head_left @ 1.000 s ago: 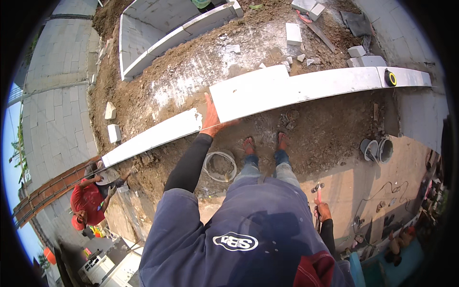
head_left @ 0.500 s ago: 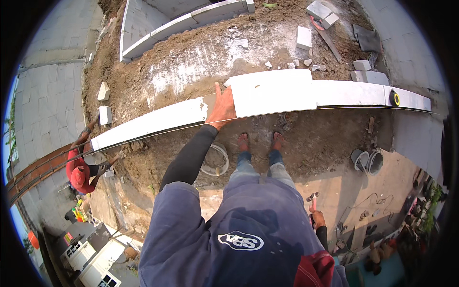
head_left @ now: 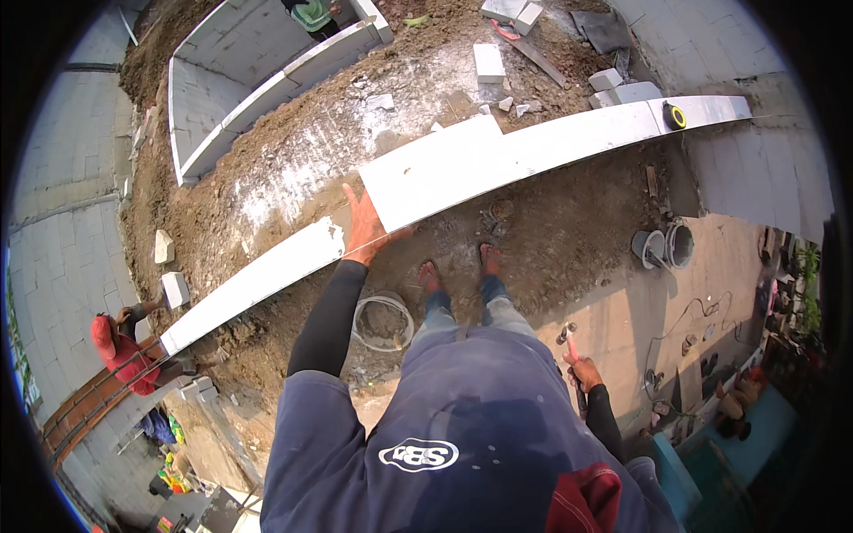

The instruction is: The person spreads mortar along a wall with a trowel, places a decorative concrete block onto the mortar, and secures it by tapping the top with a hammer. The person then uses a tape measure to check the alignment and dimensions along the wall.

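A larger white block (head_left: 435,169) sits on the long row of pale blocks in front of me. My left hand (head_left: 362,226) lies against its left end with fingers spread, the thumb reaching along its near side. Left of that hand, past a short gap, runs a lower white block (head_left: 258,280) with a chipped end. A thin string passes along the near edge of the row, across my left hand. Low at my right side, my right hand (head_left: 584,373) is closed round a hammer (head_left: 569,340) with a reddish handle, its head upward.
A black and yellow tape measure (head_left: 674,116) rests on the row's right part. A person in red (head_left: 124,351) crouches at the row's left end. Someone in green (head_left: 311,13) is inside a block enclosure (head_left: 253,98). Buckets (head_left: 681,244) stand right; a round pale-rimmed container (head_left: 384,322) is near my feet.
The view has turned, so the row now slants up to the right. My left hand stays at the block's end, its thumb now showing. The person in red has shifted; the person in green has appeared.
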`<state>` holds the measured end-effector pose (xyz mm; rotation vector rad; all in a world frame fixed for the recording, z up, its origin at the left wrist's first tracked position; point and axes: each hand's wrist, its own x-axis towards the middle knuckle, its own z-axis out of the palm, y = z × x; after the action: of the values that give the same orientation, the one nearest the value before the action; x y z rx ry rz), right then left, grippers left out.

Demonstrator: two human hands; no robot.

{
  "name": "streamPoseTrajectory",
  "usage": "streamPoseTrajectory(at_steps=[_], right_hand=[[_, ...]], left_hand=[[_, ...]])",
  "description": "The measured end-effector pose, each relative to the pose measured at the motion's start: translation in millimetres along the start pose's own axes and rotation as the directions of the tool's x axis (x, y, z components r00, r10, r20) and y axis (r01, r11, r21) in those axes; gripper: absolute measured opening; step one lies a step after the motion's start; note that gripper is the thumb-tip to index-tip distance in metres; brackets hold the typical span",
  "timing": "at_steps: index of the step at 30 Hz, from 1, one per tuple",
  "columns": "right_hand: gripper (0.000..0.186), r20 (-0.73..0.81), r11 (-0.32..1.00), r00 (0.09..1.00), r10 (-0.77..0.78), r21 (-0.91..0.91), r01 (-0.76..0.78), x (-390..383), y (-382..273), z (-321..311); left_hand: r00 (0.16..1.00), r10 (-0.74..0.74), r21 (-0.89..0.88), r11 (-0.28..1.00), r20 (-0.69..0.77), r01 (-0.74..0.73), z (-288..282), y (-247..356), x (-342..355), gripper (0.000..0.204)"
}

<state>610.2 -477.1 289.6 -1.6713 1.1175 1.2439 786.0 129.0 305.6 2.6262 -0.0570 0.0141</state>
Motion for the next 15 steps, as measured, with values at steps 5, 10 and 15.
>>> streamPoseTrajectory(at_steps=[5, 10, 15], right_hand=[[0.037, -0.01, 0.999, 1.0, 0.023, 0.049, -0.023, -8, 21, 15], [0.037, -0.07, 0.989, 0.997, 0.039, 0.145, -0.028, -4, 46, 39], [0.04, -0.07, 0.977, 0.997, 0.033, 0.213, -0.017, 6, 83, 62]], left_hand=[[0.997, -0.081, -0.137, 0.987, 0.012, 0.082, 4, -4, -3, 0.092], [0.983, -0.145, 0.158, 0.979, 0.11, 0.127, -6, -13, -14, 0.104], [0.856, -0.491, 0.065, 0.86, -0.158, 0.506, -33, -49, -88, 0.119]])
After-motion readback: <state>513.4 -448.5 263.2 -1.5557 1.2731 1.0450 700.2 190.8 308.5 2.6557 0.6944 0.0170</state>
